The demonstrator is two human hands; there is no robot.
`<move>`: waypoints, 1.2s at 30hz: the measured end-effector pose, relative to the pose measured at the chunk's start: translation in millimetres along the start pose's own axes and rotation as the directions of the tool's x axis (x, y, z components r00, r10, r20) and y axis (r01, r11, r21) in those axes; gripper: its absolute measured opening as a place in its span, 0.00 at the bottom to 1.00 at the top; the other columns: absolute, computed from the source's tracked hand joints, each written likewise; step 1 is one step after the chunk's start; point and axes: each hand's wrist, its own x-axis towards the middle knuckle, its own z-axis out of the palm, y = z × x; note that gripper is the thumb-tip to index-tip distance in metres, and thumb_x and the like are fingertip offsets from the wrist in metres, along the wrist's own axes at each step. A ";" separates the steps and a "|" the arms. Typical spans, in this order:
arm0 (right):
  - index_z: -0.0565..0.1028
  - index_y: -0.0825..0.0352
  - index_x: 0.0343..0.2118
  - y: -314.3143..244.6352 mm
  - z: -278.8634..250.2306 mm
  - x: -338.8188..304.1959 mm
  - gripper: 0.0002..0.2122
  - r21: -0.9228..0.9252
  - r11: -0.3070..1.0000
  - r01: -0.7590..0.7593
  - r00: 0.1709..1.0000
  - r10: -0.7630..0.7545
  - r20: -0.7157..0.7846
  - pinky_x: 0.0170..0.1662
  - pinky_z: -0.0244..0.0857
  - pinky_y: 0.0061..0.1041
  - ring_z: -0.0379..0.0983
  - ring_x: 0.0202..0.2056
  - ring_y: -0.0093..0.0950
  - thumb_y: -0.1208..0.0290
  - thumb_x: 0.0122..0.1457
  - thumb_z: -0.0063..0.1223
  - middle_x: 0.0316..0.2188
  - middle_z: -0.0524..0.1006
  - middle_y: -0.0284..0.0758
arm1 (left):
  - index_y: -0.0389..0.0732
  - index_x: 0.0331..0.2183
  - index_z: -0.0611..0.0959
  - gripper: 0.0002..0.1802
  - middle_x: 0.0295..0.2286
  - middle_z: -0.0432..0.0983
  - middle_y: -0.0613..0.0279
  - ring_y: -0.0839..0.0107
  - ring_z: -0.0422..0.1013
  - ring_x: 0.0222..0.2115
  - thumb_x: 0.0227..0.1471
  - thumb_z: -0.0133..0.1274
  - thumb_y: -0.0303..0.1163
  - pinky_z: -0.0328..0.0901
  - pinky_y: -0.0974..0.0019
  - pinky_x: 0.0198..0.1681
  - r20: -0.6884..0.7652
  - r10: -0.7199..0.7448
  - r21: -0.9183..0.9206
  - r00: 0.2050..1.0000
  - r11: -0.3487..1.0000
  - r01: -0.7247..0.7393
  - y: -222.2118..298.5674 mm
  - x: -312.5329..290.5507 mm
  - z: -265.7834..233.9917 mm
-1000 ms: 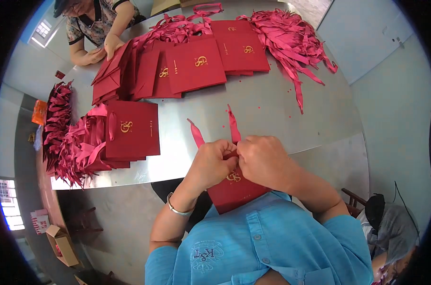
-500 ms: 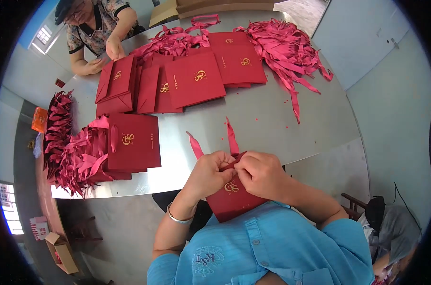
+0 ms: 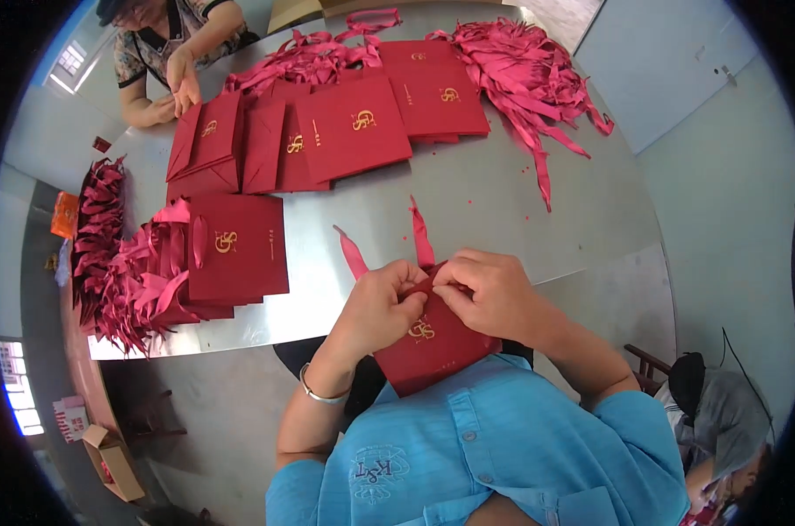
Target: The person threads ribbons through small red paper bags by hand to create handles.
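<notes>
A dark red paper gift bag (image 3: 441, 351) with gold lettering lies tilted between my torso and the table's front edge. My left hand (image 3: 380, 307), a silver bangle at its wrist, is closed on the bag's upper edge, the thumb on its front. My right hand (image 3: 483, 296) pinches the same edge just to the right. What sits between the right fingertips is too small to make out. Two loose ends of pink ribbon (image 3: 419, 232) stick out past the bag's top edge, beyond my hands.
Finished-looking bags with ribbon handles (image 3: 240, 250) stand stacked at the left. Flat red bags (image 3: 354, 123) lie across the table's far middle. A big heap of pink ribbons (image 3: 529, 74) covers the far right. Opposite, at the far left, a co-worker's hands (image 3: 183, 88) are beside the bags.
The view has shifted slightly. The bag's upper front shows more below my fingers, and my right fingertips have shifted a little along its edge. The co-worker's raised hand has moved left.
</notes>
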 end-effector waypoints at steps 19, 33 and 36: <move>0.78 0.69 0.35 14.0 -23.1 87.2 0.08 0.045 0.969 -0.244 0.638 0.126 0.759 0.27 0.64 0.19 0.71 0.22 0.19 0.80 0.50 0.52 0.27 0.80 0.33 | 0.38 0.34 0.72 0.14 0.26 0.79 0.52 0.54 0.77 0.26 0.45 0.59 0.25 0.69 0.58 0.28 -0.178 0.307 0.498 0.935 0.848 -0.183 10.0 -11.4 19.7; 0.79 0.68 0.33 43.4 3.0 94.2 0.13 -0.004 0.666 -0.746 0.279 0.318 0.906 0.20 0.54 0.15 0.64 0.18 0.15 0.81 0.39 0.60 0.21 0.76 0.28 | 0.38 0.32 0.72 0.13 0.22 0.78 0.54 0.57 0.77 0.23 0.46 0.61 0.24 0.68 0.62 0.25 -0.186 0.278 0.462 0.942 0.871 -0.166 12.1 -11.7 22.0; 0.77 0.70 0.33 33.5 1.7 83.5 0.12 0.156 0.654 -0.740 0.504 0.384 0.774 0.21 0.57 0.16 0.67 0.19 0.16 0.83 0.40 0.58 0.20 0.75 0.29 | 0.37 0.31 0.71 0.12 0.21 0.76 0.61 0.79 0.71 0.22 0.48 0.59 0.20 0.65 0.73 0.26 -0.147 0.180 0.348 0.973 0.930 -0.119 2.3 -7.1 12.9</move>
